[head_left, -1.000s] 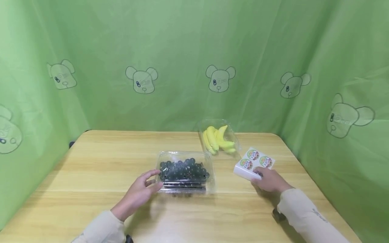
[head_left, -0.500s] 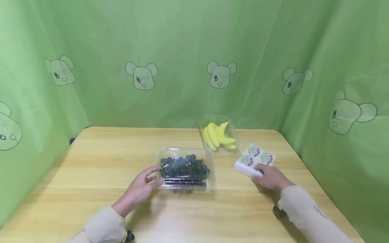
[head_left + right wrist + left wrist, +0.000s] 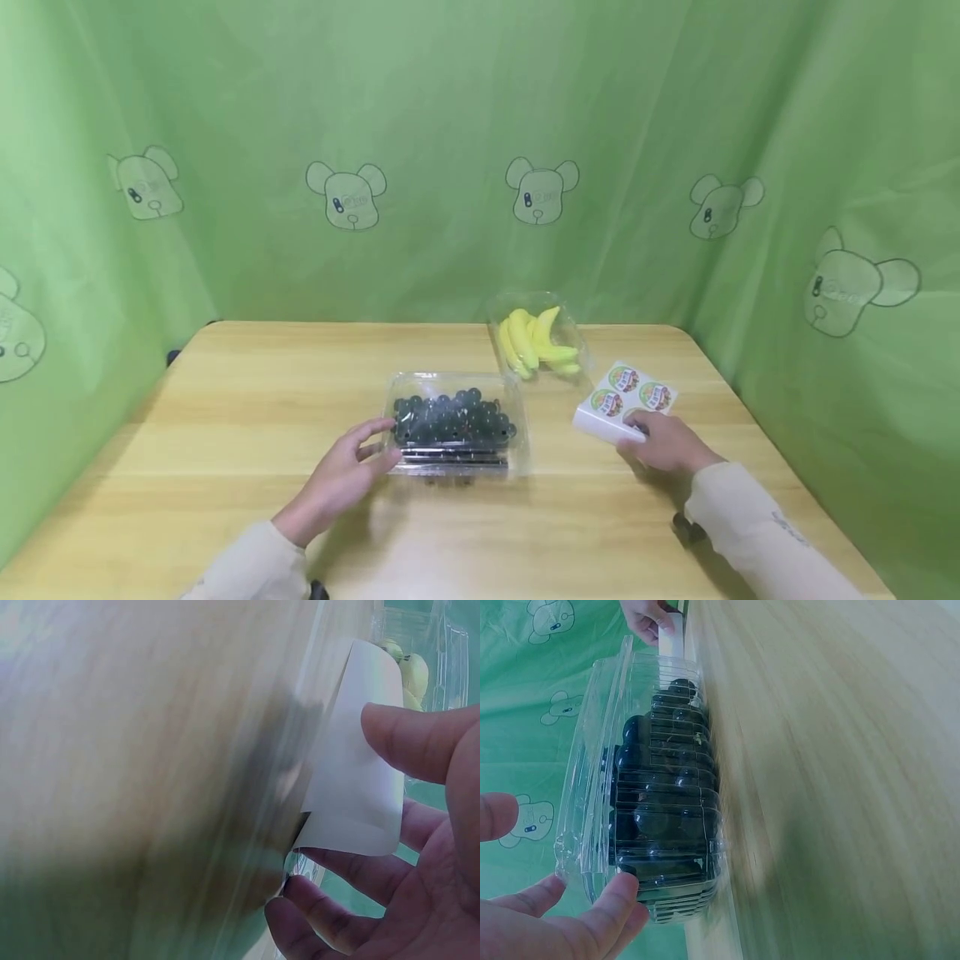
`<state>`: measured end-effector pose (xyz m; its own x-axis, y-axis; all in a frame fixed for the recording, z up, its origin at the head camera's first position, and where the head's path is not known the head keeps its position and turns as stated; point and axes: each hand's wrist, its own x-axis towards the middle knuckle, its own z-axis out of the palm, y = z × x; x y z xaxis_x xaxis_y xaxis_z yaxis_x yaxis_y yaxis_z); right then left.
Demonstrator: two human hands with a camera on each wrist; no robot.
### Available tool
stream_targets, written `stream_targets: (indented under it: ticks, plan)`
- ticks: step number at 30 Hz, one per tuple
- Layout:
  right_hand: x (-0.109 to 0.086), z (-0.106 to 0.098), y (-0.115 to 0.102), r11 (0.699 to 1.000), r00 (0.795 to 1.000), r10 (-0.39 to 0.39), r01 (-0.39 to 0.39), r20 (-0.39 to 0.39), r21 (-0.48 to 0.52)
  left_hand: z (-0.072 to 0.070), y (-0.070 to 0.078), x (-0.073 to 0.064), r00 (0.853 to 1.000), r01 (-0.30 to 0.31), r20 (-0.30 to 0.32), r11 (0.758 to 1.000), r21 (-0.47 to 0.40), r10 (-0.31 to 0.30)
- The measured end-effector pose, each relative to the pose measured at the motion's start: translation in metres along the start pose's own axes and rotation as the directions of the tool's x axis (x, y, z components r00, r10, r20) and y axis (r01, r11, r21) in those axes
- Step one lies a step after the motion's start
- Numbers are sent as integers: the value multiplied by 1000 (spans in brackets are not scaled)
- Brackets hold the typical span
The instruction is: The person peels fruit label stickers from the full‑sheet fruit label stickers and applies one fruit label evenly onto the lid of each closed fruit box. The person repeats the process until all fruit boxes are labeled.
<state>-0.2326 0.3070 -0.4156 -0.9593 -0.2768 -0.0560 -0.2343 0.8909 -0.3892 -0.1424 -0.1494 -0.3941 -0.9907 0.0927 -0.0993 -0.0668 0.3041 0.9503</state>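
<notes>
A clear plastic clamshell box (image 3: 519,446) with dark grapes (image 3: 453,421) inside sits on the wooden table. My left hand (image 3: 337,473) is at its left end, fingers spread and relaxed. In the left wrist view the fingertips (image 3: 621,889) meet the end of the box, while the thumb stands off to the side. To the right, my right hand (image 3: 667,442) holds a folded-over white sheet of round fruit stickers (image 3: 607,403) close over the table. The right wrist view shows the thumb on the sheet's white face (image 3: 352,765), with fingers on the other side.
Behind the stickers, near the table's (image 3: 247,400) back edge, a second clear box (image 3: 576,335) contains yellow bananas (image 3: 523,337). Green curtain (image 3: 450,83) printed with bear heads encloses the back and both sides.
The camera view tilts slightly and returns. Both hands, the grape box and the sticker sheet keep nearly the same places.
</notes>
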Motion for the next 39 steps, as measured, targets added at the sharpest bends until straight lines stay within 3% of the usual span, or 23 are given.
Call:
stream_targets:
  ticks: [16,23,39]
  plan:
    - [-6,3,-3,1000,1000,11,-11,-12,-15,0,1,1,1000,2,5,999,44,-3]
    - [-5,4,-3,999,999,-25,24,-31,-29,-2,1,0,1000,-1,2,999,41,0]
    - [-5,4,-5,1000,999,-13,14,-31,19,0,0,1,999,1,-33,996,87,1]
